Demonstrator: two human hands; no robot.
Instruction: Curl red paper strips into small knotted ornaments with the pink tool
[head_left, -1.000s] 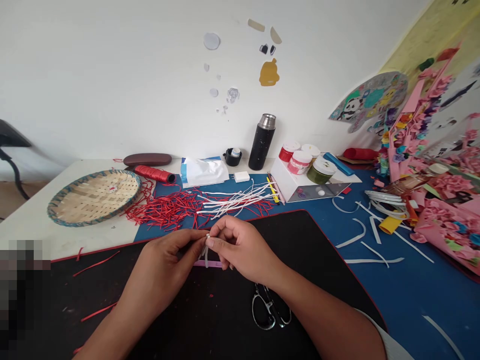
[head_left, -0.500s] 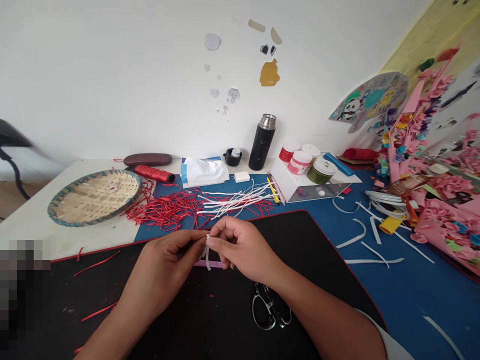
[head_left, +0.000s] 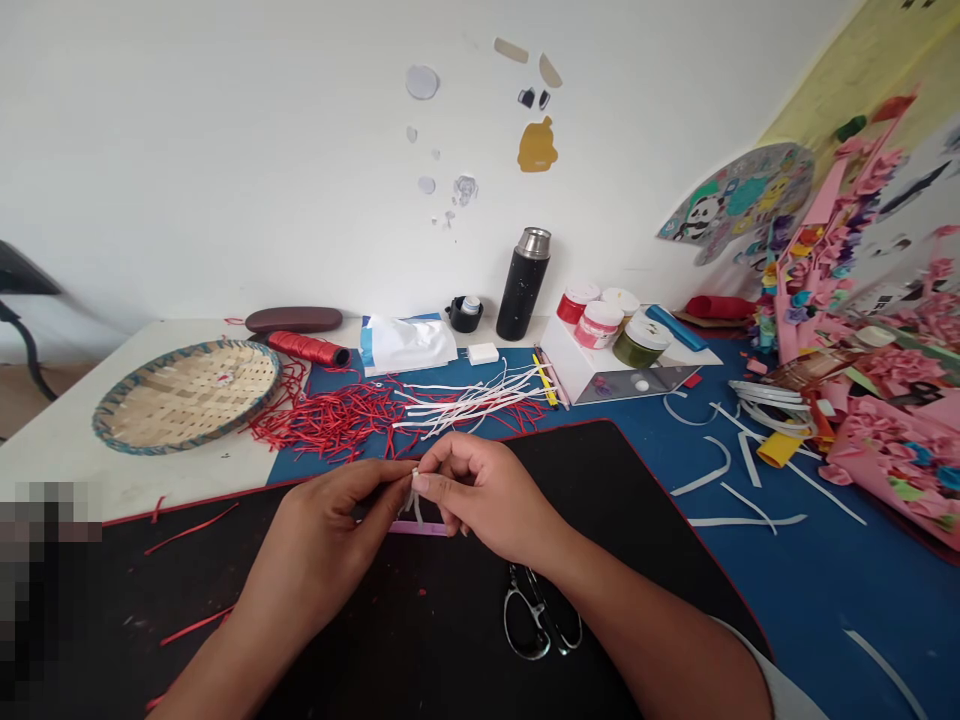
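My left hand (head_left: 341, 520) and my right hand (head_left: 480, 495) meet over the black mat (head_left: 360, 640), fingertips pinched together. Between them is a thin white strip (head_left: 418, 510), with its loose ends hanging below the fingers. It seems bent or knotted where I grip it, but the fingers hide most of that spot. A purple strip like a ruler (head_left: 420, 527) lies on the mat just beneath the hands. The scissors (head_left: 536, 615) rest on the mat, their blades partly hidden under my right forearm.
Beyond the mat lie red cords (head_left: 337, 415) and white strips (head_left: 472, 400). A woven basket (head_left: 187, 395) stands left. Along the back are a red thread spool (head_left: 309, 348), a black thermos (head_left: 523, 285) and paint jars (head_left: 600, 322). Pink paper flowers (head_left: 900, 430) crowd the right.
The hanging end of the white strip has shifted slightly up and right. Both hands keep nearly the same place and pinch.
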